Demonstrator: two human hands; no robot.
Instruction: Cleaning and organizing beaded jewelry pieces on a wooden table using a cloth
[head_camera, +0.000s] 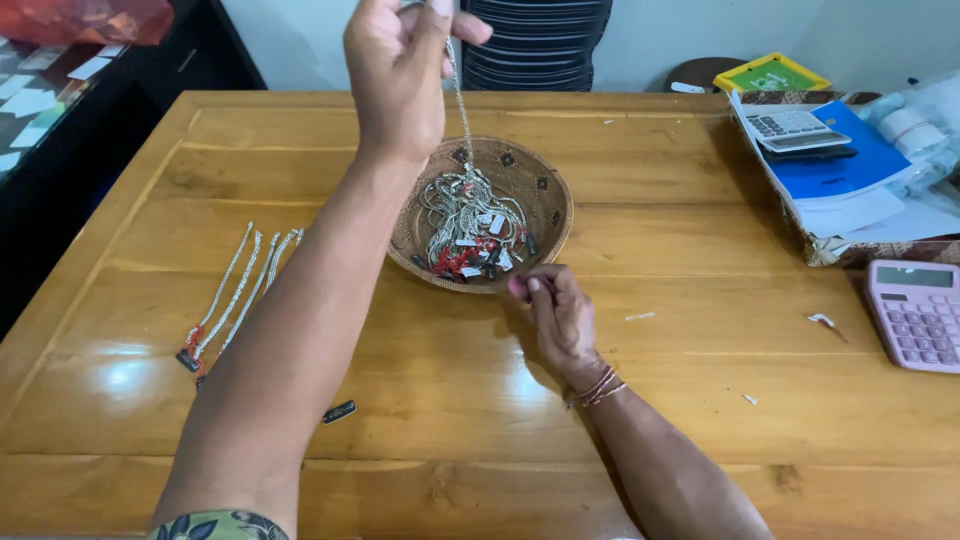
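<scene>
Small white and red tags (478, 250) among chains in woven bowl (545, 215). Pink calculator (915, 315), grey screen, right table edge. Grey calculator (790, 127) on blue folder (850, 165). Yellow-green box (771, 75) behind.

Pink calculator (915, 313), blue folder (850, 160)

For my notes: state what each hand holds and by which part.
Left hand pinches a silver chain by its upper end, lifted from the woven basket. Right hand fingers pinch something small; unclear what.

two hands (400, 75), two calculators (915, 312), one woven basket (545, 195), four laid-out chains (240, 290)
</scene>
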